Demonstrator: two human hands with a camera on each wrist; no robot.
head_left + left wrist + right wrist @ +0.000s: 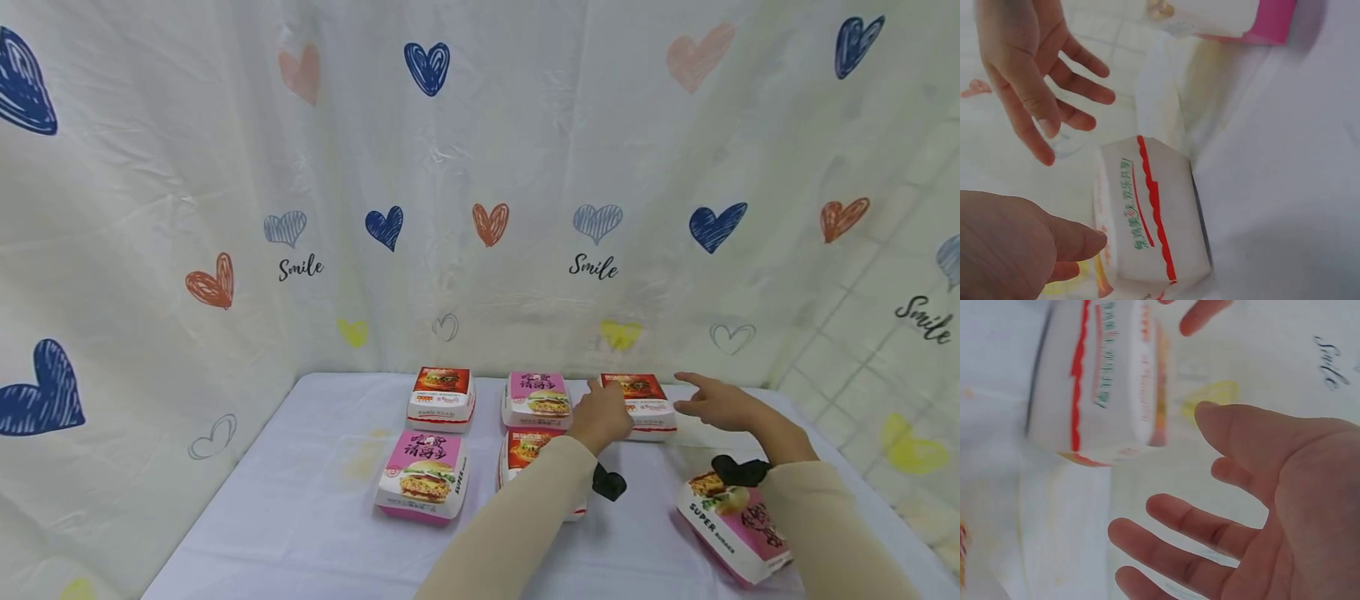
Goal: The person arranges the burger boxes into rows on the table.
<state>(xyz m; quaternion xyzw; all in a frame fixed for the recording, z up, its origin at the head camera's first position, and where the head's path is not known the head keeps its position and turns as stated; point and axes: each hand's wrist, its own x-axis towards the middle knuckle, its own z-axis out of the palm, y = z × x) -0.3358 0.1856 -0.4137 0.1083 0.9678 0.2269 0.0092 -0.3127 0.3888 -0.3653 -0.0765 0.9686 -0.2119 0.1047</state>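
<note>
At the back right of the table stands a white-and-red burger box (651, 407) with a burger picture on its lid. My left hand (603, 414) is at its left edge, and in the left wrist view the thumb (1082, 240) overlaps the box's upper edge; whether it touches cannot be told. My right hand (722, 406) hovers to the right of this box, apart from it, with fingers spread and nothing held. In the right wrist view the same burger box (1119, 381) is blurred, beyond the right hand's thumb (1241, 428).
Left of it are a pink burger box (537, 400) and another red burger box (441, 402). Nearer stand a pink box (424, 479) and a red box (525, 450) partly behind my left arm. A turned pink box (738, 533) lies by my right forearm. A heart-patterned curtain (487, 283) hangs behind.
</note>
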